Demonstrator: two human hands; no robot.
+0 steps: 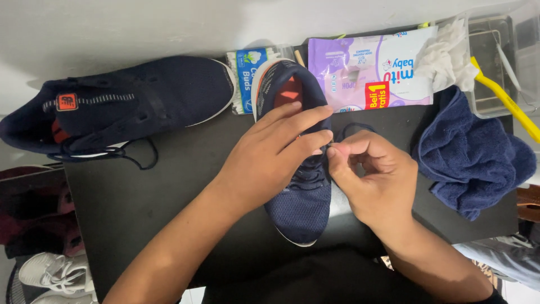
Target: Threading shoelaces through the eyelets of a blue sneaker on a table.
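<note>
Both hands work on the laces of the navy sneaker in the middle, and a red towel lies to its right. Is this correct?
Not quite: the towel is dark blue, not red, as the head view shows. The rest holds: the left hand and right hand work the laces of the middle navy sneaker.
</note>
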